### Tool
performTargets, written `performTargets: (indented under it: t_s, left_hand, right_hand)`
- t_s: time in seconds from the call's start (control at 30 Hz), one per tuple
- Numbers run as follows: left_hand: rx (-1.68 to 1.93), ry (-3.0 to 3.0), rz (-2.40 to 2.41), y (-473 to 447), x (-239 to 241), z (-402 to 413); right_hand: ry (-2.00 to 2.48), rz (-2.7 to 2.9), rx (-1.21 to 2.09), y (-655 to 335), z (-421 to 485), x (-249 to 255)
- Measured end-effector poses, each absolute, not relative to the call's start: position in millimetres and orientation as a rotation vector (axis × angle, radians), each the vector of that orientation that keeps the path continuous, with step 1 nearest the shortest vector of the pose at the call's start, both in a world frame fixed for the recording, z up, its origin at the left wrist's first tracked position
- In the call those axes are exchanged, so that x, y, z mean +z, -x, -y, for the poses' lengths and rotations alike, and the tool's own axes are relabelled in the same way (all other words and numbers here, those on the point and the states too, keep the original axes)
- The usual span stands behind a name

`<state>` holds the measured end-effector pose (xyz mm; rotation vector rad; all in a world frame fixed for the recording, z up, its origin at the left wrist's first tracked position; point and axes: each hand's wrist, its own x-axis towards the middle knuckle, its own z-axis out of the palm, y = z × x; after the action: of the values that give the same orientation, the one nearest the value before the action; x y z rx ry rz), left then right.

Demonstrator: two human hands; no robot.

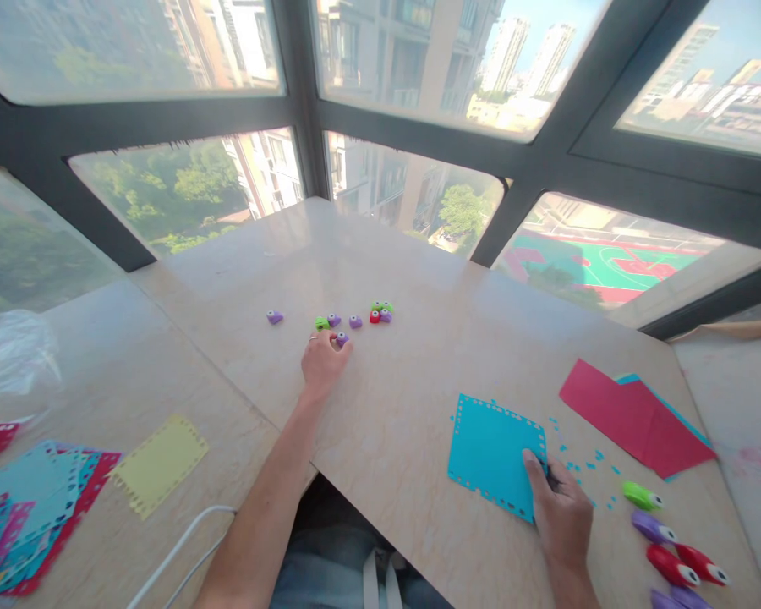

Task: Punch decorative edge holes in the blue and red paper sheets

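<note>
My left hand (322, 362) reaches far out over the beige table (393, 254), its fingers closed round a small purple punch (342, 339). Several more small punches (355, 319) in purple, green and red lie scattered just beyond it. Near the front edge my right hand (561, 512) rests on the corner of a teal paper sheet (491, 452) with punched edges, thumb pressed on it and fingers curled over something I cannot make out. Teal paper scraps (577, 461) lie beside the sheet.
Larger punches in green (642, 496), purple (653, 529) and red (681, 567) lie at the front right. A red sheet (634, 419) covers a blue one at right. Yellow punched paper (160, 463) and a stack of coloured sheets (31, 507) lie at left. Windows surround the table.
</note>
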<state>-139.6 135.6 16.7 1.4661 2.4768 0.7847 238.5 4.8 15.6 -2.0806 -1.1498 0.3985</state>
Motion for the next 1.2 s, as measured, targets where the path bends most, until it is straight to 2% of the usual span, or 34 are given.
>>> performTargets:
  t_s: [0.33,0.53,0.83,1.2]
  left_hand:
    - [0.691,-1.622,-2.491,128.3,16.0,-132.7]
    - [0.825,-1.848,-2.118,121.0,10.4,-118.6]
    - [0.999,-1.937,-1.222,69.3,5.8,-94.7]
    - [0.939,-2.074,-0.981,22.2,14.3,-69.7]
  right_hand:
    - [2.042,1.137,0.419,-239.6,-6.2,10.5]
    - [2.013,1.145,0.428,-240.4,-6.0,10.2]
    - [1.93,1.173,0.426,-238.2,-5.4,11.8]
    - [1.859,1.059,0.497,-241.0,-3.6,12.7]
